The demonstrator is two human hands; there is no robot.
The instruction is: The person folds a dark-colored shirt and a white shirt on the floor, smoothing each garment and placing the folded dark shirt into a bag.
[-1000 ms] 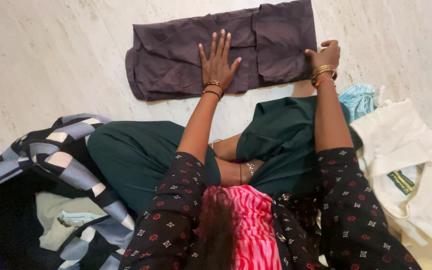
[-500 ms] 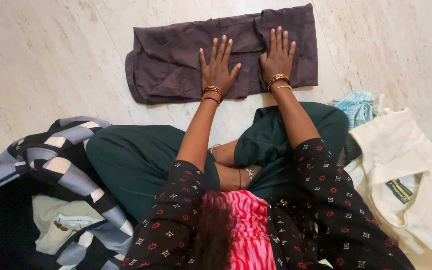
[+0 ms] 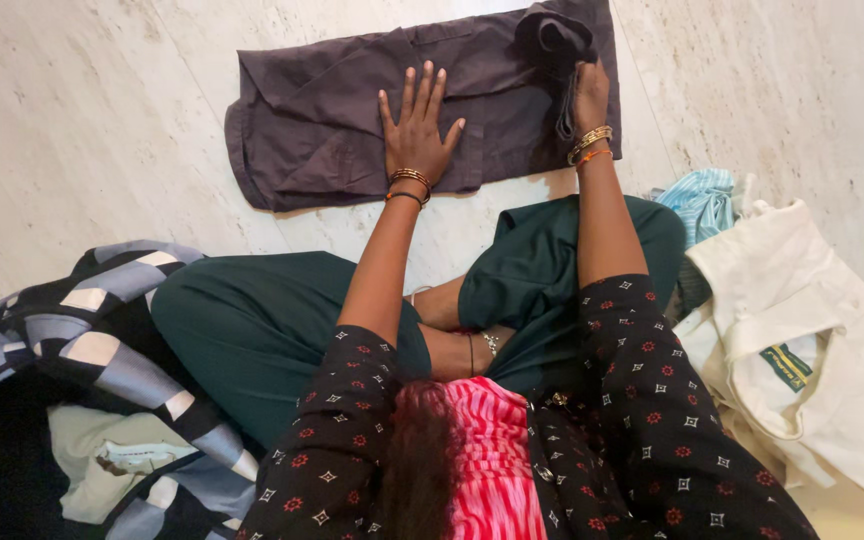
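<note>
dark garment: matt woven cloth, creased | floor: smooth pale stone | bangles: shiny metal

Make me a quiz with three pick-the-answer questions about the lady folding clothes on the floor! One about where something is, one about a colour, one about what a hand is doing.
1. Where does the cream shirt lie?
A. On the person's right
B. On the dark garment
C. In the person's lap

2. What colour is the garment spread on the floor?
A. Bright red
B. Dark brownish grey
C. White

3. What is the right hand doing?
A. Lying flat and open
B. Resting on a knee
C. Gripping a bunched fold of the garment

Answers: 1 A, it lies beside the right knee. 2 B, the cloth is dark against pale stone. 3 C, its fingers close on raised cloth, while the left hand presses flat.
</note>
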